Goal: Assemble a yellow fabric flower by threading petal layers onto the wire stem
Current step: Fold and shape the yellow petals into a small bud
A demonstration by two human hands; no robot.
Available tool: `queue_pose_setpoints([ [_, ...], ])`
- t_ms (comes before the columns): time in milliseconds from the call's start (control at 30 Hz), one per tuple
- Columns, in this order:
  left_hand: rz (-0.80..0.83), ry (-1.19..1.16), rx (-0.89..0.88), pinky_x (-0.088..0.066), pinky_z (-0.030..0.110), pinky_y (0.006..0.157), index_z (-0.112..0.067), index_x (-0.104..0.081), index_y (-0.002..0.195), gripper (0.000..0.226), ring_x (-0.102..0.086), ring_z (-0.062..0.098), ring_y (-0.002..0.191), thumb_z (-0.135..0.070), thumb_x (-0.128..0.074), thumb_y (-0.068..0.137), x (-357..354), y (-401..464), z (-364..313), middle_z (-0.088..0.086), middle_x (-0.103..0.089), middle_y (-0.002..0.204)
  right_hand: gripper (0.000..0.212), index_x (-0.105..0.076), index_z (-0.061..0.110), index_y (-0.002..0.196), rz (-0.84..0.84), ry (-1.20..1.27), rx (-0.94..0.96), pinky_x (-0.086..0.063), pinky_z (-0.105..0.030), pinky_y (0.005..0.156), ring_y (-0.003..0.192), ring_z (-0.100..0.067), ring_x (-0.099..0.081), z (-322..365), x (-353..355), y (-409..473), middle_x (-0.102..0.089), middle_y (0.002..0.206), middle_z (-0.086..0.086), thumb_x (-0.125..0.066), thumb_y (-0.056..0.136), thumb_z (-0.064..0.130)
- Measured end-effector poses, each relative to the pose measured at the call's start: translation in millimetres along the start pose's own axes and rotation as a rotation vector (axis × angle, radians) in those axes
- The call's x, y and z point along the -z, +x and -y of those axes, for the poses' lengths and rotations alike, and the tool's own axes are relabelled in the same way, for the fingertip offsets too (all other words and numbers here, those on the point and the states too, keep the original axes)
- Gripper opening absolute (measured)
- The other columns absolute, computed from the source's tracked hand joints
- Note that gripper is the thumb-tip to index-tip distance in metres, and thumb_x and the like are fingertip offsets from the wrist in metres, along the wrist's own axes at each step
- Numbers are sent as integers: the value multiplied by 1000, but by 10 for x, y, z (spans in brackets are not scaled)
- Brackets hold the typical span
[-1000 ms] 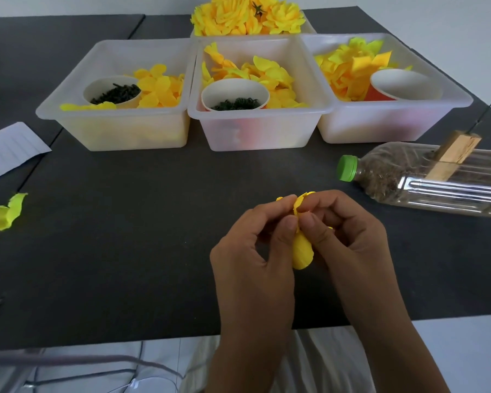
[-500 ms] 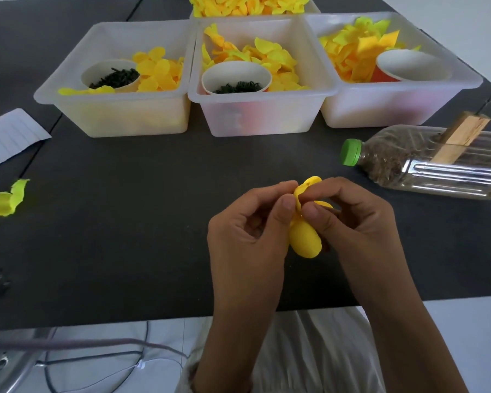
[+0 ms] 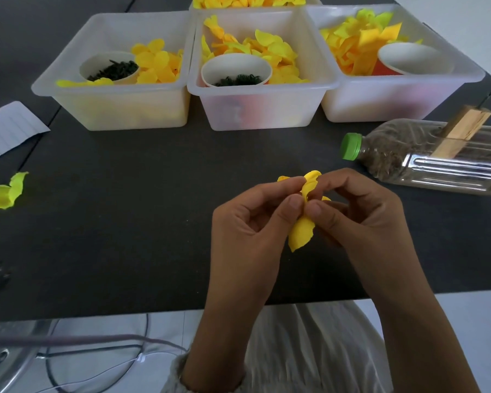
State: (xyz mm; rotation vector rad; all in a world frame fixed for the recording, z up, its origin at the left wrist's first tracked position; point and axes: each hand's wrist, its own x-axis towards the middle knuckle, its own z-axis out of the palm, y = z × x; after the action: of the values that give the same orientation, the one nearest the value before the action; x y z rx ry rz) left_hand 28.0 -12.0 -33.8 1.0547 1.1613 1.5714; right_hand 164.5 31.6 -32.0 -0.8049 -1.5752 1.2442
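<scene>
Both hands work over the black table (image 3: 125, 222), just short of its near edge. The left hand (image 3: 250, 231) and right hand (image 3: 360, 219) each pinch a yellow fabric petal layer (image 3: 302, 231) between thumb and forefinger; the thumbs meet at its middle, one lobe hanging toward 6 o'clock and another curling up toward 12. No wire stem is visible; whether it lies within the fold cannot be told. Judged step: finding or opening the layer's centre hole. To do this well, keep the pinch close to the centre, spread the fabric flat rather than crushed, and keep the hole facing the stem tip. At 12 o'clock stand three translucent bins (image 3: 261, 106) of petals with paper cups (image 3: 236, 69) of dark small parts; at 2 o'clock lies a green-capped bottle (image 3: 425, 163); at 9 o'clock, a stray petal (image 3: 6, 192).
</scene>
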Motion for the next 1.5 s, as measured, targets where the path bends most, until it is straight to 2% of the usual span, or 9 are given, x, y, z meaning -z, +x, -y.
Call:
queue_pose_setpoints([
  [67,2,-9,2,-55,19,75,-4,-69,109,27,-71,16,93,-12,-62,84,10,5,-7,7,-75,99,9,-63,18,92,28,-29,14,-49,-20,51,60,-17,-60,-3,16,-7,-65,82,2,-64,84,17],
  [167,19,-29,22,-55,20,76,-3,-69,108,31,-71,16,93,-16,-61,82,17,-2,-22,8,-74,100,8,-61,16,91,56,13,11,-53,-33,51,66,-31,-62,-5,26,-8,-64,83,1,-63,84,15],
  [300,122,-79,119,-57,29,82,-6,-67,112,36,-71,22,98,-24,-61,80,61,-3,-36,10,-74,103,9,-56,4,88,105,130,23,-55,-22,68,79,-11,-67,3,21,3,-62,83,-2,-62,81,6],
  [500,227,-132,234,-57,25,76,-8,-68,107,42,-72,22,91,-32,-66,72,138,29,-97,12,-74,97,8,-62,11,85,141,18,23,-57,-23,68,75,-21,-66,60,29,0,-60,79,-13,-66,79,14],
  [633,237,-89,241,-57,25,76,-9,-68,106,42,-72,21,90,-34,-63,73,174,26,-109,10,-75,97,12,-61,6,85,179,60,-6,-55,-19,68,75,-13,-70,67,29,1,-64,79,-11,-65,77,14],
  [833,275,-62,234,-56,26,80,-6,-67,112,44,-71,23,95,-31,-62,76,202,28,-123,11,-74,102,8,-60,5,85,197,124,-50,-56,-22,67,75,-20,-70,51,74,1,-58,80,-23,-62,78,8],
  [967,289,-39,222,-55,23,79,-8,-67,111,39,-71,19,95,-29,-61,78,205,29,-119,7,-74,102,1,-60,7,79,207,112,-62,-53,-17,63,71,-11,-69,44,84,2,-60,77,-14,-61,78,7],
  [1233,251,-13,212,-54,16,72,-11,-69,104,32,-72,14,90,-26,-62,76,195,48,-90,3,-76,95,14,-61,11,85,194,-26,-45,-54,-17,67,75,-15,-68,38,69,28,-61,79,-12,-67,75,19],
  [1500,242,20,240,-55,17,72,-15,-70,103,32,-72,13,89,-29,-61,76,194,63,-73,1,-76,95,18,-65,15,88,174,-124,-51,-59,-29,67,74,-28,-66,23,85,23,-63,80,-11,-68,77,29],
])
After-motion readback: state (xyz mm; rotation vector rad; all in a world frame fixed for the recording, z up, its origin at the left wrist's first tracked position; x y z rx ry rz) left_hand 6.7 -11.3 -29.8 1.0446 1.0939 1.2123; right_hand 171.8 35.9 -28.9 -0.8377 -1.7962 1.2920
